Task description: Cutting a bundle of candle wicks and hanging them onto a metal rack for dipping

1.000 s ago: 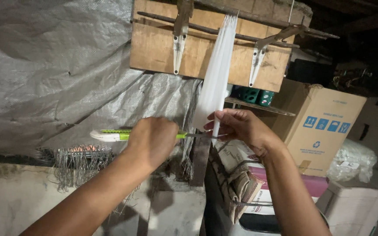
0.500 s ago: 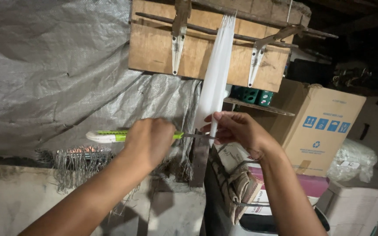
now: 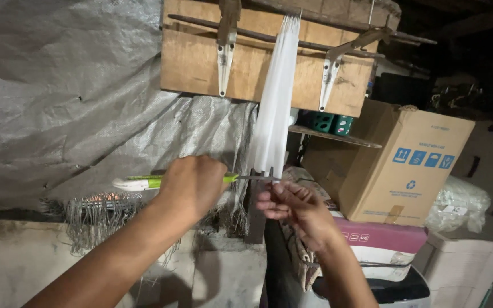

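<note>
My left hand [image 3: 192, 185] is closed around a green and white utility knife [image 3: 144, 181], held level, its thin blade [image 3: 255, 178] pointing right to the lower end of a hanging bundle of white strands [image 3: 275, 108]. The bundle hangs from a dark rod [image 3: 269, 37] on a wooden board [image 3: 195, 63]. My right hand [image 3: 292, 208] is just under the bundle's cut end, fingers curled; whether it holds a small cut piece is hidden.
A grey tarp [image 3: 58, 91] covers the wall at left. A tangle of netting [image 3: 98, 214] lies on a concrete ledge [image 3: 24, 256]. At right stand a cardboard box [image 3: 412, 165], a pink box [image 3: 389, 236] and a white plastic container [image 3: 463, 268].
My right hand has let go of the bundle's lower end and dropped below it. The bundle now ends at the blade. The knife hand has stayed in place.
</note>
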